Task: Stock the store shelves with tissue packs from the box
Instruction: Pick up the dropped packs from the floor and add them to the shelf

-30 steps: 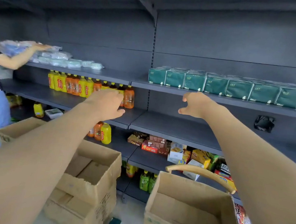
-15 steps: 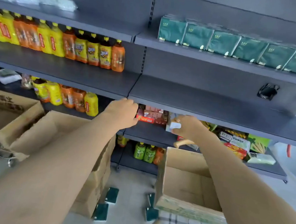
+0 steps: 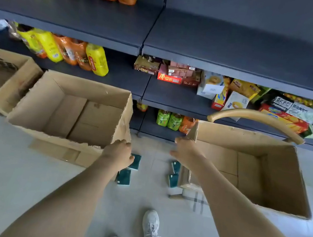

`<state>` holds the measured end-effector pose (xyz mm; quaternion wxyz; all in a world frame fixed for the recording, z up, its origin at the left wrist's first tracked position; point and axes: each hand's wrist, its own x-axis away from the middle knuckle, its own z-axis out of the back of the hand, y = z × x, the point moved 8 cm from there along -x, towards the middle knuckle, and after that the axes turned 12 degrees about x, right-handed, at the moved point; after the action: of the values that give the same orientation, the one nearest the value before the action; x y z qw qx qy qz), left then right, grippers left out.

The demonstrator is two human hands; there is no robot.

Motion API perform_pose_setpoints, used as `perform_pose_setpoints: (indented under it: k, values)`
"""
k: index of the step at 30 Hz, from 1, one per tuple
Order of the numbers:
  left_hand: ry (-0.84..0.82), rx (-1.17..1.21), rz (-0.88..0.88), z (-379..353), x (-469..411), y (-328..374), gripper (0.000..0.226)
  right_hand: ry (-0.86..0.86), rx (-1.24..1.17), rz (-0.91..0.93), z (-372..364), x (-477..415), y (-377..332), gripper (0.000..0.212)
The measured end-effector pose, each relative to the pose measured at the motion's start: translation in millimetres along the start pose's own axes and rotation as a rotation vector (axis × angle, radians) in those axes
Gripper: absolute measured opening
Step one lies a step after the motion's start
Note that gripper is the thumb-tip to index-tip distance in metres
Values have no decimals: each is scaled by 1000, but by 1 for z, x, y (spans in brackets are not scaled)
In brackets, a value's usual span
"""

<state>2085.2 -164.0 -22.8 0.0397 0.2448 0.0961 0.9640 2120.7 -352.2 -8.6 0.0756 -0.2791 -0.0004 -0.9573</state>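
Note:
Several dark green tissue packs lie on the pale floor between two cardboard boxes: one pack (image 3: 135, 161) partly under my left hand, one (image 3: 124, 176) below it, and a pair (image 3: 174, 174) against the right box. My left hand (image 3: 119, 153) reaches down over the left packs, fingers relaxed, holding nothing. My right hand (image 3: 186, 152) hangs above the right pair, beside the corner of the right box (image 3: 271, 208), also empty. The left box (image 3: 53, 138) shows a bare bottom.
A dark shelf (image 3: 240, 49) spans the top, with drink bottles (image 3: 97, 61) and snack boxes (image 3: 170, 73) on the tier below. A curved wooden handle (image 3: 255, 117) arches behind the right box. A third carton (image 3: 20, 78) sits far left. My white shoes (image 3: 150, 227) stand on the floor.
My view has tilted down from the shelves to the floor. Both hands have dropped from shelf height toward the green packs lying between the boxes.

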Motion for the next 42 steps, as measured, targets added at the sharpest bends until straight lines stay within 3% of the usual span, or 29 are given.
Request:
perform_pose_setpoints:
  k: [10,17,25,31,42]
  values:
    - [-159,292,251,-157,-23,-60,43,-218,-90,16,-151,-52,-28,39]
    - [-316,464,288,-263,-59,-104,36,-372,-227,-67,-274,-90,-43,40]
    - [-345,670,445,-381,-107,-151,35,-442,-394,-227,-411,-149,-36,38]
    - [-304,763,534,-465,-142,-179,19,-460,-439,-301,-495,-205,-28,36]
    - [-55,744,596,-568,-228,-249,35,-375,-482,-298,-597,-315,-16,34]
